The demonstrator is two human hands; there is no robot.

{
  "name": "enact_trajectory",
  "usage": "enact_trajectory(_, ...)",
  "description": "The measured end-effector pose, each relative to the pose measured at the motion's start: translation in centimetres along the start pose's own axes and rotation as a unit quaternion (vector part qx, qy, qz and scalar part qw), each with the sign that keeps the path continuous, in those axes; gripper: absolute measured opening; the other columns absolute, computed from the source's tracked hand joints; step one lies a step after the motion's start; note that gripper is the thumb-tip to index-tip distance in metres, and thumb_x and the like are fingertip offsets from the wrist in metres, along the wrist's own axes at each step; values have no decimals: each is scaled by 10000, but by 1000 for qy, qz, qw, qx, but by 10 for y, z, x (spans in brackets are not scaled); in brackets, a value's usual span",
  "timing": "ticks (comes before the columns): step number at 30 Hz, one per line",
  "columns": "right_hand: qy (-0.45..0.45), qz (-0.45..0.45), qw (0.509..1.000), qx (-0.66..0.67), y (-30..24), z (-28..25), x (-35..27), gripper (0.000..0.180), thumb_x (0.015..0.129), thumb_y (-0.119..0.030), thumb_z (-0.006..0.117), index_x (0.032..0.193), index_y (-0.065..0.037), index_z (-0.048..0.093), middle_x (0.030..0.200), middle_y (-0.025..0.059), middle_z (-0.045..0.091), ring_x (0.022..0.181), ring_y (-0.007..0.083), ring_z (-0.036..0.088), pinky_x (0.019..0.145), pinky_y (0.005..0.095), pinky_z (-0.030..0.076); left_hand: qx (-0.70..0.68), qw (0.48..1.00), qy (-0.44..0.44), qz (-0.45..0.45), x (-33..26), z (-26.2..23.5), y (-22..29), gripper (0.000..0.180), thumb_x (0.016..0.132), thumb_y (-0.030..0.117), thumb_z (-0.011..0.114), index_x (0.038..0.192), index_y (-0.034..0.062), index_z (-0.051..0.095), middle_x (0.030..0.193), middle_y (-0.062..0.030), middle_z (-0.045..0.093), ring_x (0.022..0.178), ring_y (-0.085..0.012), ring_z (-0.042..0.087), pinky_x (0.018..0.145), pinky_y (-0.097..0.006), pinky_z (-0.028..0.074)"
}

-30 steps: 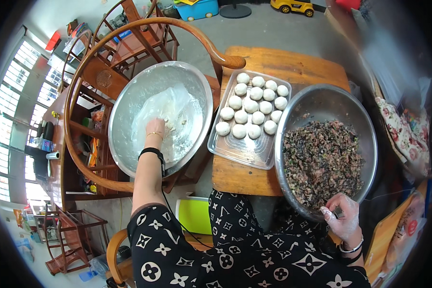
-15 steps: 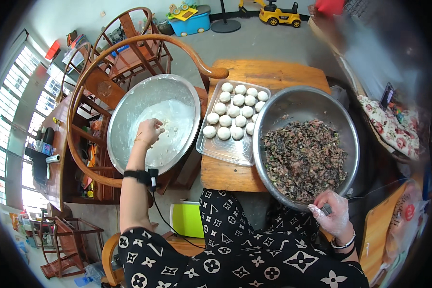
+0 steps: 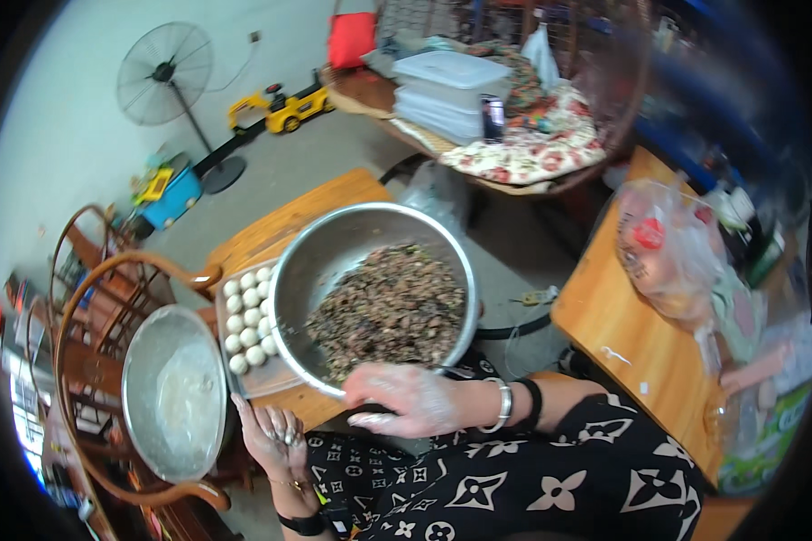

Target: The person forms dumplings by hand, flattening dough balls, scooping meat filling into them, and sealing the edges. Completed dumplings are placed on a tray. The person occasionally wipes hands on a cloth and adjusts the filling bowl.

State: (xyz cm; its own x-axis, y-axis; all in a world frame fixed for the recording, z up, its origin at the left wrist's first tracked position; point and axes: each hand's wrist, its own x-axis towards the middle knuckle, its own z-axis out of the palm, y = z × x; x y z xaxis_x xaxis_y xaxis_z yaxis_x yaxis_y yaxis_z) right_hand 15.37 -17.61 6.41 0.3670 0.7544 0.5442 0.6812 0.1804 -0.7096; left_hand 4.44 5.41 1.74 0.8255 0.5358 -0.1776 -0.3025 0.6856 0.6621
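Observation:
Just right of the floury metal basin (image 3: 144, 433), my left hand (image 3: 271, 437) is raised with its fingers curled in and one digit sticking out. White flour covers the fingertips; whether anything lies inside them is hidden. My right hand (image 3: 401, 398), dusted white, bends at the near rim of a large steel bowl (image 3: 298, 243). Thumb and fingers curl towards each other there around a dark spot that I cannot make out. Chopped dark meat filling (image 3: 392, 311) fills the bowl's lower part. A clear tray (image 3: 275, 379) of white dough balls (image 3: 235, 323) sits partly under the bowl's left side.
The tray and bowl stand on a wooden stool (image 3: 325, 194). A curved-arm wooden chair (image 3: 68, 361) holds the basin. On the right, a wooden table (image 3: 595, 298) bears a plastic bag (image 3: 659, 243). Behind stands a round seat with plastic boxes (image 3: 451, 95) and a phone (image 3: 493, 119).
The view has swung to the right. My left hand has come out of the flour basin to its right side. My right hand has turned palm down at the filling bowl's near rim.

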Motion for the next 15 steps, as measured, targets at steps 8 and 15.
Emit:
enact_trajectory(8,21,-57,994,-89,-4,15,16,478,917,-338,630,1208,26,521,1395,231,427,1353,423,359,1094,524,331,-21,991,57,-119,-35,65,-46,395,1089,382,385,982,103,643,961,-76,693,936,-206,666,869,-366,538)
enact_trajectory(15,-10,-48,970,-238,21,65,33,818,932,-547,555,1541,-50,331,1648,222,140,1525,439,62,1180,623,111,-188,957,-162,-151,-48,86,-53,647,1056,517,300,1606,198,178,1653,-113,195,1509,-367,202,1224,-568,178)
